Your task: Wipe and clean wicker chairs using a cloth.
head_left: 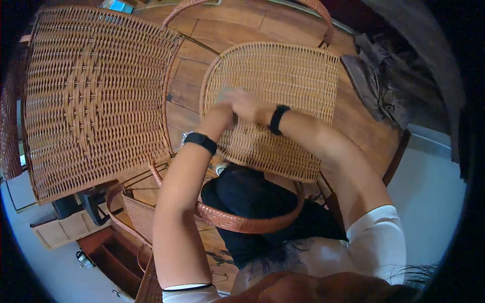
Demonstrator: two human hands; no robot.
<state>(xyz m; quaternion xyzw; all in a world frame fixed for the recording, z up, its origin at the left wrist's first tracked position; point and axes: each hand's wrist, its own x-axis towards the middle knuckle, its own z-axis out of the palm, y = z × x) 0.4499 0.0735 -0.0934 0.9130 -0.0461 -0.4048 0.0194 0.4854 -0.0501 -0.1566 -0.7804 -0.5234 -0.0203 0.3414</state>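
My left hand and my right hand meet over the left part of a woven wicker chair seat. Both are smeared by motion. The right one looks closed, its fingers bunched against the left. A faint pale patch shows by the fingertips, too blurred to name. Left fingers are mostly hidden where the hands overlap. Each wrist wears a black band. The tan wicker backrest stands left of the seat, its middle woven in a thicker pattern. A curved wrapped armrest crosses in front of my dark-clothed legs.
Another wrapped armrest arches beyond the seat. Dark crumpled cloth lies to the right on the wooden floor. More wicker furniture stands at the lower left, near a brown open box. A blue item sits at the far left.
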